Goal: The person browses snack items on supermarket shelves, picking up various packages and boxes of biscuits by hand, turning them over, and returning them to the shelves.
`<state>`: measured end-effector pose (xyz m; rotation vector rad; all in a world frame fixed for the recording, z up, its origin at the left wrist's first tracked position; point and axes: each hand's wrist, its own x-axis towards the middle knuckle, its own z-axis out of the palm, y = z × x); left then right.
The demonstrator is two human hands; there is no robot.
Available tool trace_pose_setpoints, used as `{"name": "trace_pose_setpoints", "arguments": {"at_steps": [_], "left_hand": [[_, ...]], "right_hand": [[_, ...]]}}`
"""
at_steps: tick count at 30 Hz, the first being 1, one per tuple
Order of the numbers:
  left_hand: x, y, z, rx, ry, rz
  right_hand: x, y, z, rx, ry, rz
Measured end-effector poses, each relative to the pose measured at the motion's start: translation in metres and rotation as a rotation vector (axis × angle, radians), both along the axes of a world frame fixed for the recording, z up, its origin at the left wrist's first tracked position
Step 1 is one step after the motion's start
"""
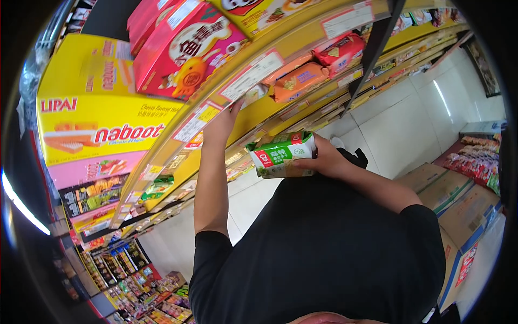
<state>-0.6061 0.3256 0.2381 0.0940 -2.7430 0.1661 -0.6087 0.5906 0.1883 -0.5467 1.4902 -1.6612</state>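
My right hand [330, 158] grips a green and white biscuit packet [279, 156] with a red label patch, holding it in front of my body. The thumb lies on the packet's near face. On the other side, my left hand [221, 123] reaches in under the upper shelf's price strip [251, 77]. Most of its fingers are hidden there, so I cannot tell what they hold. Close to those fingertips is a pale packet [255, 95], partly covered by the strip. Orange biscuit packets [301, 81] lie to its right on the yellow shelf [253, 117].
Yellow wafer boxes [101, 97] and a red snack box [182, 52] stand on the upper shelf. A dark shelf upright [374, 52] divides the bays. Cardboard cartons [449, 194] are stacked at the right on the tiled floor [386, 125]. Another snack display [145, 287] stands lower left.
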Motion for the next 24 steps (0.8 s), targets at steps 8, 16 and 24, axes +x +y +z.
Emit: {"name": "trace_pose_setpoints", "arguments": {"at_steps": [8,16,24], "left_hand": [[-0.014,-0.005,0.014,-0.027,-0.028,-0.109],[0.044,0.064,0.04,1.159,-0.374,-0.388],[0.067,0.072,0.059,0.566,-0.604,-0.248]], "right_hand": [[-0.01,0.008,0.011,-0.067,-0.068,0.034],[-0.006,0.0,-0.005,-0.111,-0.001,0.037],[-0.003,-0.009,-0.008,-0.156,0.017,0.191]]}}
